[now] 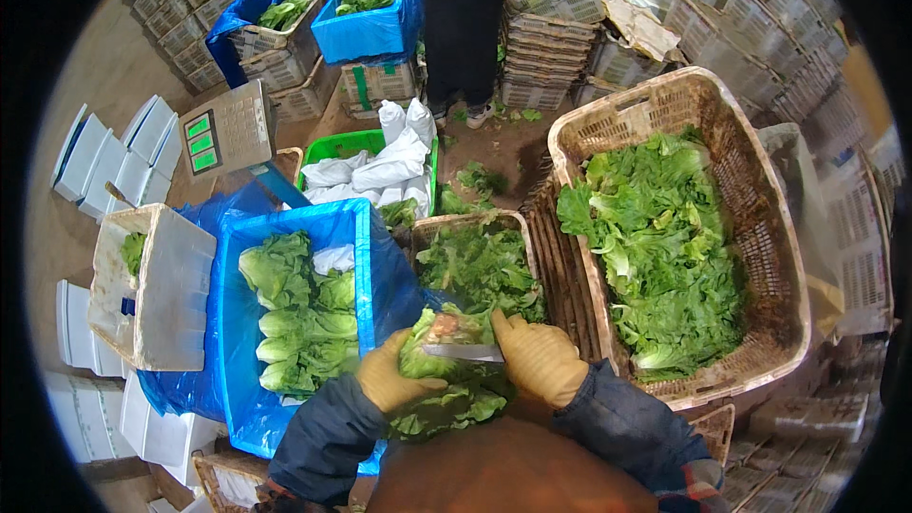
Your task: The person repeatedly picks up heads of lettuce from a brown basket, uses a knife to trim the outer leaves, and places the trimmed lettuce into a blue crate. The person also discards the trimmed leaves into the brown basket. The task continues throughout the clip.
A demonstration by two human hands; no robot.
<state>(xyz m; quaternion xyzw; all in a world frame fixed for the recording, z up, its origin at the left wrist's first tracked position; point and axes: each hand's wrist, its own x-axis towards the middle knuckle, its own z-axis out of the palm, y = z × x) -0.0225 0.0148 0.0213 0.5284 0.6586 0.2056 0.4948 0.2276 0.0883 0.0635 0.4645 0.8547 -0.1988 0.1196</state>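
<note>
Both my hands wear tan gloves and meet in front of my body over a head of lettuce (pixel 442 401). My left hand (pixel 397 372) is wrapped round its left side, with the brownish butt end turned up. My right hand (pixel 541 358) is closed round a knife; its handle is hidden in the fist. The pale blade (pixel 463 351) points left and lies across the lettuce just below the butt. Left of my hands, a blue-lined crate (pixel 363 271) holds lettuce heads (pixel 302 337) in rows. To my right, a large brown-stained basket (pixel 793 323) holds more leafy lettuce (pixel 670 247).
Ahead stands a crate of loose leaves (pixel 480 266), then a green crate (pixel 347 142) of white wrapped bundles. A scale with a lit display (pixel 226 128) rises at left beside a white foam box (pixel 176 290). A person in dark clothing (pixel 463 19) stands farther off, among stacked crates.
</note>
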